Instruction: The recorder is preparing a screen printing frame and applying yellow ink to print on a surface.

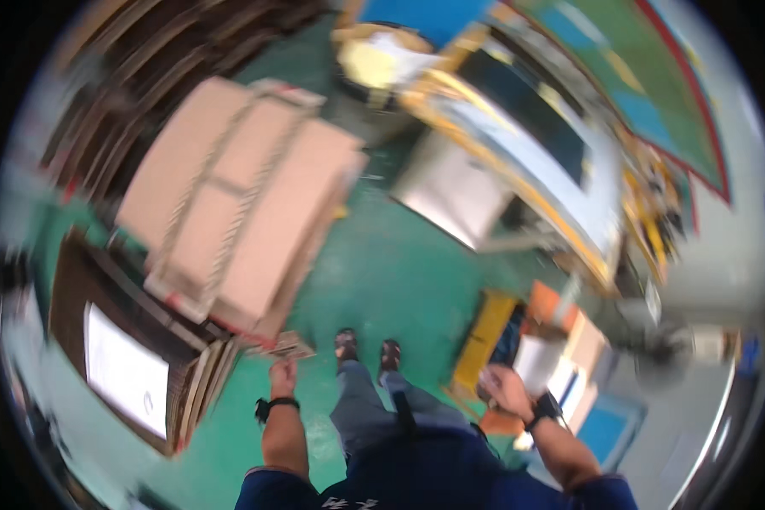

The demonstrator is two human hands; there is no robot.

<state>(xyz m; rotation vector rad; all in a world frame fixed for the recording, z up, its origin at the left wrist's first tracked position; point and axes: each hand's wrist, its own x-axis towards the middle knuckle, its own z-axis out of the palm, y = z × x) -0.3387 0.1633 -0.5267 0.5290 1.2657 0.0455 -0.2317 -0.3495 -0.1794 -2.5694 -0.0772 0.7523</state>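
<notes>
My left hand (283, 376) is closed in front of me at the left, a dark band on its wrist. Just beyond its fingertips is a small brown patterned piece (291, 345); blur hides whether the fingers grip it. At the right, my right hand (507, 389) curls its fingers around something small and greyish that I cannot make out. It hovers by a yellow-edged box or stand (484, 340) and white sheets (535, 361).
A large stack of tan boards (255, 178) with rope-like strips lies ahead left. Nearer left are dark boards (68, 310) bearing a white sheet (127, 370). A yellow-framed table (518, 183) stands ahead right, a round stool (378, 55) beyond. Green floor (382, 263) lies between.
</notes>
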